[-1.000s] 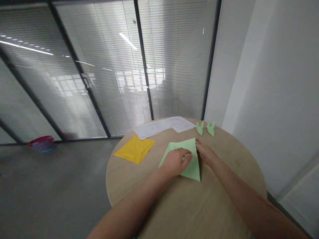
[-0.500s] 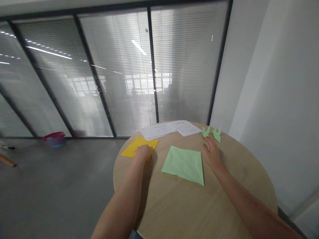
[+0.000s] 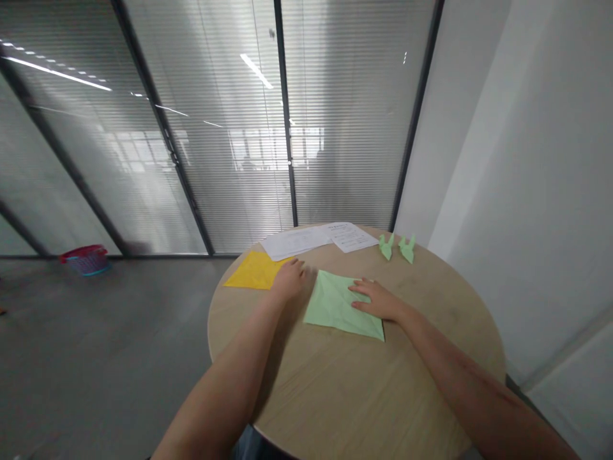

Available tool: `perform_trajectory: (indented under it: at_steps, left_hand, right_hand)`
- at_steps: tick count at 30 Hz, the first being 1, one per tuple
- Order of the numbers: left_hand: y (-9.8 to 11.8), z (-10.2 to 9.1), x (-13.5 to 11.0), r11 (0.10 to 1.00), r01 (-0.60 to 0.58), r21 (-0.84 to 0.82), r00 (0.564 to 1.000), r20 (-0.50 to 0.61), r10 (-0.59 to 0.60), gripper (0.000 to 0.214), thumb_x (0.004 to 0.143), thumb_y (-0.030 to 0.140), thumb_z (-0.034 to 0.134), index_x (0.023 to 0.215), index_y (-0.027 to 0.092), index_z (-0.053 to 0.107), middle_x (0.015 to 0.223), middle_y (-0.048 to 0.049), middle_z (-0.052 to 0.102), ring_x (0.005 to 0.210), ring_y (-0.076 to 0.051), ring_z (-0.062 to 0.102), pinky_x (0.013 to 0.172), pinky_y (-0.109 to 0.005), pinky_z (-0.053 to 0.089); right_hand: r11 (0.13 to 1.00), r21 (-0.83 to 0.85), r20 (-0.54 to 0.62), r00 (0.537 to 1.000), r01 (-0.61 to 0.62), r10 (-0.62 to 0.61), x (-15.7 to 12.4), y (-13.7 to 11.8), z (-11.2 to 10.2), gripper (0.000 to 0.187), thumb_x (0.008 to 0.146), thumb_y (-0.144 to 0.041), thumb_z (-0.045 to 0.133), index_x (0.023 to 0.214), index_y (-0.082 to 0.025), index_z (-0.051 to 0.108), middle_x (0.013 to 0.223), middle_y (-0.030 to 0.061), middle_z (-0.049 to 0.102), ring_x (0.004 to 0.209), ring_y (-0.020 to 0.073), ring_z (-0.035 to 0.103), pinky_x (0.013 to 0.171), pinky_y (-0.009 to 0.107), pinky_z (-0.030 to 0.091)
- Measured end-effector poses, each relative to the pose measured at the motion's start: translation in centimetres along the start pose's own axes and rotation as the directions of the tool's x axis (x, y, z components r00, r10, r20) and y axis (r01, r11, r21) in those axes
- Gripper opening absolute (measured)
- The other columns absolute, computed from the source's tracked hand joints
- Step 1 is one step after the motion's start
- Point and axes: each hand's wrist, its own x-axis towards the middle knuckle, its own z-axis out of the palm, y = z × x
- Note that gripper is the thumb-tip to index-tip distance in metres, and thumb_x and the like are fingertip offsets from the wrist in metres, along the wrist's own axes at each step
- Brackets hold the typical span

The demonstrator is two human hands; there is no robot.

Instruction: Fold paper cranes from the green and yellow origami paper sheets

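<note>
Now, right hand (image 3: 378, 300): back on the green sheet (image 3: 330, 303), fingers spread flat and pinning its 3 o'clock half; half a second ago it lay off the paper, toward 1 o'clock.
Left hand (image 3: 288, 279): fingers loosely together, gripping nothing, drawn back from atop the yellow sheet (image 3: 249, 271) to its 3 o'clock corner.
Green sheet: flat at mid-desk (image 3: 359, 383), unmoved, under a hand again.

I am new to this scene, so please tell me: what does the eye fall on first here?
The green sheet lies on the table under the flat right hand. The left hand touches a yellow sheet beside it. Two small green folded figures stand at the far edge.
</note>
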Motion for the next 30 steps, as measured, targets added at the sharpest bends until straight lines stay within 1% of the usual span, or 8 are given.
perform_trajectory:
  at_steps: [3, 5, 7, 13, 17, 20, 25, 30]
  left_hand:
    - [3.2, 1.4, -0.9, 0.955, -0.296, -0.026, 0.949, 0.108, 0.297, 0.043, 0.094, 0.03, 0.036, 0.13, 0.018, 0.053, 0.14, -0.0097, 0.051, 0.128, -0.022, 0.046, 0.11, -0.031, 0.03]
    - [4.7, 2.7, -1.7, 0.928, -0.373, -0.01, 0.915, 0.161, 0.37, 0.042, 0.093, 0.029, 0.035, 0.129, 0.016, 0.054, 0.137, -0.0118, 0.053, 0.127, -0.023, 0.047, 0.11, -0.033, 0.03]
    - [5.4, 3.9, -2.2, 0.92, -0.391, 0.015, 0.905, 0.19, 0.381, 0.044, 0.093, 0.034, 0.036, 0.132, 0.017, 0.051, 0.139, -0.0128, 0.05, 0.13, -0.025, 0.043, 0.11, -0.037, 0.029]
    - [5.0, 5.2, -2.2, 0.962, -0.257, 0.09, 0.952, 0.194, 0.236, 0.059, 0.095, 0.05, 0.026, 0.145, 0.019, 0.035, 0.154, -0.0158, 0.03, 0.142, -0.033, 0.025, 0.111, -0.057, 0.019]
    - [4.4, 5.4, -1.6, 0.982, -0.152, 0.115, 0.976, 0.174, 0.13, 0.065, 0.094, 0.056, 0.024, 0.145, 0.017, 0.034, 0.154, -0.018, 0.029, 0.142, -0.036, 0.022, 0.11, -0.06, 0.016]
    - [3.5, 5.3, -1.1, 0.989, -0.095, 0.113, 0.99, 0.11, 0.083, 0.063, 0.094, 0.053, 0.026, 0.142, 0.015, 0.037, 0.15, -0.0183, 0.035, 0.139, -0.033, 0.028, 0.11, -0.054, 0.019]
    - [1.8, 4.2, -0.2, 0.995, -0.004, 0.101, 0.999, 0.034, 0.0, 0.051, 0.089, 0.05, 0.041, 0.122, 0.014, 0.058, 0.132, -0.0168, 0.055, 0.127, -0.03, 0.046, 0.105, -0.043, 0.032]
    - [1.2, 3.1, 0.5, 0.997, 0.008, -0.072, 1.0, 0.019, -0.007, 0.031, 0.083, 0.038, 0.053, 0.101, 0.018, 0.068, 0.112, -0.0106, 0.068, 0.104, -0.024, 0.06, 0.089, -0.031, 0.042]
  right_hand:
    - [1.0, -0.003, 0.028, 1.0, -0.01, 0.011, 0.1, 0.1, -0.3, 0.054, 0.088, -0.051, 0.052, 0.137, -0.028, 0.052, 0.149, 0.0069, 0.04, 0.143, 0.0301, 0.024, 0.116, 0.05, 0.016]
    - [0.999, -0.033, 0.012, 1.0, -0.028, 0.029, 0.3, 0.3, -0.1, 0.053, 0.09, -0.05, 0.049, 0.138, -0.03, 0.049, 0.152, 0.0061, 0.036, 0.144, 0.0297, 0.022, 0.116, 0.05, 0.013]
    - [0.994, -0.082, -0.005, 0.997, -0.072, 0.072, 0.5, 0.7, 0.3, 0.051, 0.092, -0.048, 0.045, 0.14, -0.031, 0.046, 0.154, 0.0065, 0.032, 0.144, 0.0294, 0.022, 0.115, 0.051, 0.012]
    - [0.937, -0.176, -0.12, 0.951, -0.302, 0.284, 1.1, 1.5, 1.7, 0.056, 0.094, -0.053, 0.034, 0.145, -0.031, 0.038, 0.155, 0.0096, 0.029, 0.143, 0.0334, 0.021, 0.111, 0.06, 0.011]
    - [0.888, -0.155, -0.205, 0.893, -0.433, 0.4, 1.1, 1.5, 1.7, 0.064, 0.092, -0.055, 0.033, 0.146, -0.02, 0.036, 0.153, 0.0176, 0.029, 0.141, 0.0378, 0.021, 0.107, 0.067, 0.01]
    - [0.862, -0.14, -0.265, 0.857, -0.488, 0.442, 0.9, 1.6, 1.4, 0.066, 0.092, -0.052, 0.032, 0.144, -0.012, 0.037, 0.149, 0.022, 0.034, 0.139, 0.0387, 0.025, 0.107, 0.065, 0.013]
    - [0.874, -0.106, -0.238, 0.865, -0.475, 0.441, 0.7, 1.8, 0.5, 0.059, 0.092, -0.056, 0.032, 0.132, -0.018, 0.053, 0.139, 0.0187, 0.048, 0.131, 0.036, 0.037, 0.105, 0.06, 0.023]
    - [0.894, -0.006, -0.258, 0.864, -0.449, 0.432, 0.8, 1.9, 0.1, 0.05, 0.087, -0.056, 0.046, 0.121, -0.024, 0.061, 0.128, 0.0134, 0.058, 0.127, 0.0352, 0.044, 0.104, 0.06, 0.026]
